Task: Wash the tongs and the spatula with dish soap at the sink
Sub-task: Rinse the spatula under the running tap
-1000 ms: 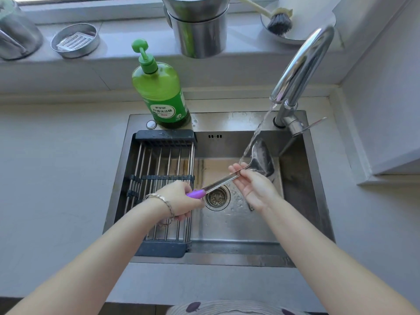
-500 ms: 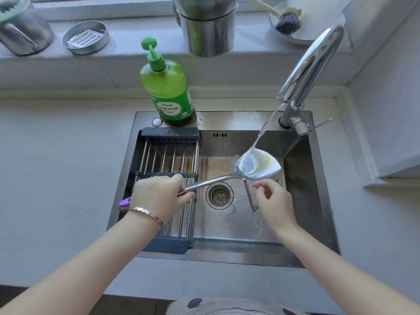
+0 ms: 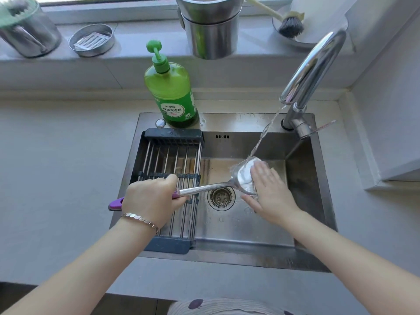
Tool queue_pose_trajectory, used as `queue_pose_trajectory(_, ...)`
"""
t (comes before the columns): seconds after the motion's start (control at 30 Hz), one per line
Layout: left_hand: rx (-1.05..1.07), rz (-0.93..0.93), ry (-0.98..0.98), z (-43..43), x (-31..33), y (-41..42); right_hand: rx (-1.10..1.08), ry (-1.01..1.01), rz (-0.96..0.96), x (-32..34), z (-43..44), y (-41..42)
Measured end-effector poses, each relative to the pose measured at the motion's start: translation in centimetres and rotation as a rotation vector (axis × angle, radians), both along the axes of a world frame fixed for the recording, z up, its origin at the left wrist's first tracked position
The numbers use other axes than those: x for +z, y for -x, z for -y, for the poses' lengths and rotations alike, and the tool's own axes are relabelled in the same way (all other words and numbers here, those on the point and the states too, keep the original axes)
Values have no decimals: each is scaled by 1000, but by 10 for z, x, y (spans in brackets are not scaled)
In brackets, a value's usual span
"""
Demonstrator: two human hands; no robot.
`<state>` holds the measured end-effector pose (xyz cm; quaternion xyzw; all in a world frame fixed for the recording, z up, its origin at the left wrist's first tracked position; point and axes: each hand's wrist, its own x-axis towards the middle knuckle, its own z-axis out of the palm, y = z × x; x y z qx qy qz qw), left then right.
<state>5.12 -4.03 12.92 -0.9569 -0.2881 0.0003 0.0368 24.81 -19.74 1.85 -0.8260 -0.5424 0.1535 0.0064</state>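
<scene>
Head view looks down on a steel sink (image 3: pixel 227 233) with water running from the tap (image 3: pixel 316 62) onto the spatula (image 3: pixel 244 178). Much of the spatula blade is hard to read: foam or glare whitens it, the stream blurs its upper edge, and the right hand (image 3: pixel 270 196) covers its right side. The purple grip is mostly hidden inside the left hand (image 3: pixel 150 198), with only its end poking out to the left. No tongs can be made out. Items on the sill are cut off by the top edge.

Left fingers are wrapped tight round the handle, above the rack (image 3: pixel 170 160) that spans the sink's left part. The steel shaft runs rightward from that fist, over the drain (image 3: pixel 221 197), to the blade held under the stream. Right fingers lie flat and spread against the blade, thumb below its lower edge, not gripping. A soap bottle (image 3: pixel 171 87) stands on the sink's back rim.
</scene>
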Motion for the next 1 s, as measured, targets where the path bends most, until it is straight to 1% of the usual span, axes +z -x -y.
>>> queue_pose_trajectory(0.07, 10, -6, 25, 1, 2, 1, -42, 18, 8, 1, -4, 2)
queue_pose_trajectory(0.13, 15, -12, 27, 1, 4, 0, 68, 62, -20, 1, -7, 14)
queue_pose_trajectory(0.2, 26, -27, 36, 1, 5, -1, 153, 65, 16, 2, -11, 12)
queue_pose_trajectory(0.3, 42, -22, 56, 1, 5, -2, 42, -23, 38, 11, -19, -1)
queue_pose_trajectory(0.37, 50, -26, 56, -1, 4, -4, 18, -12, -28, 7, -23, 0)
queue_pose_trajectory(0.43, 48, -41, 40, -1, 5, -8, 115, 5, -81, 9, -30, 8)
queue_pose_trajectory(0.5, 42, -99, -6, -1, 7, -9, 174, 47, -68, 10, -33, 5)
queue_pose_trajectory(0.53, 55, -123, -41, -2, 4, -7, 155, 52, -36, 12, -36, -1)
queue_pose_trajectory(0.6, 122, -202, -5, -1, 5, -6, 64, 63, 41, 13, -38, -13)
queue_pose_trajectory(0.7, 201, -212, 43, -1, 7, -7, -27, 100, 77, 15, -35, -11)
queue_pose_trajectory(0.8, 237, -216, 79, -1, 6, -8, -71, 14, 117, 10, -21, 3)
queue_pose_trajectory(0.9, 227, -255, 60, -3, 6, -7, -6, -118, 69, -6, 1, 12)
queue_pose_trajectory(0.97, 225, -284, 73, -2, 5, -9, 30, -141, 33, -12, 13, 14)
queue_pose_trajectory(1.0, 226, -298, 89, -2, 5, -10, 9, -140, 7, -9, 16, 13)
